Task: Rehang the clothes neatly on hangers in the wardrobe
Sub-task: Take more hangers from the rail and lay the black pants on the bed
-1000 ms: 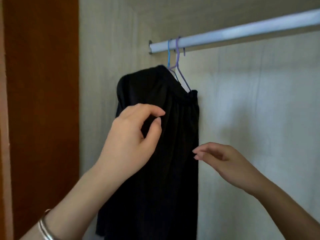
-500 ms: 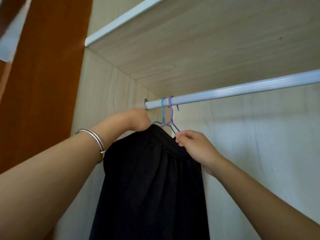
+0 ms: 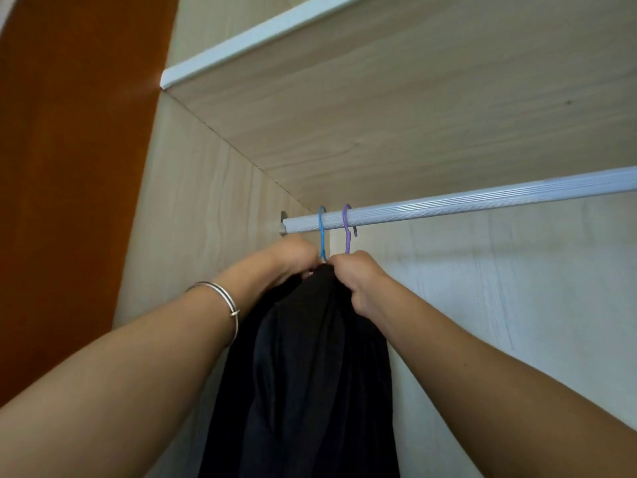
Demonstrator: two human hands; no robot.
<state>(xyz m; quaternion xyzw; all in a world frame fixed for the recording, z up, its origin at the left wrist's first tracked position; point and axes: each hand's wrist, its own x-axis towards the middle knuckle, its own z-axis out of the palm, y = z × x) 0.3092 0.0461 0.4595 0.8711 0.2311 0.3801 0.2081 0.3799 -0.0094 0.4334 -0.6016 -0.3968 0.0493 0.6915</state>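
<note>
A black garment (image 3: 310, 374) hangs down from the left end of the silver wardrobe rail (image 3: 465, 205). Two hanger hooks sit on the rail above it, a blue hanger (image 3: 322, 232) and a purple hanger (image 3: 346, 232). My left hand (image 3: 293, 258), with a silver bangle on the wrist, grips the top of the garment just left of the blue hook. My right hand (image 3: 355, 281) is closed on the garment's top just under the purple hook. The hangers' shoulders are hidden by my hands and the cloth.
The wardrobe's pale wooden side wall (image 3: 193, 236) stands close on the left, with a shelf (image 3: 379, 98) right above the rail. An orange-brown door (image 3: 69, 167) lies further left. The rail runs bare to the right before the pale back wall (image 3: 517, 288).
Both hands rose from the garment's middle to its top and came together at the hanger hooks. The view tilted upward and closer to the rail.
</note>
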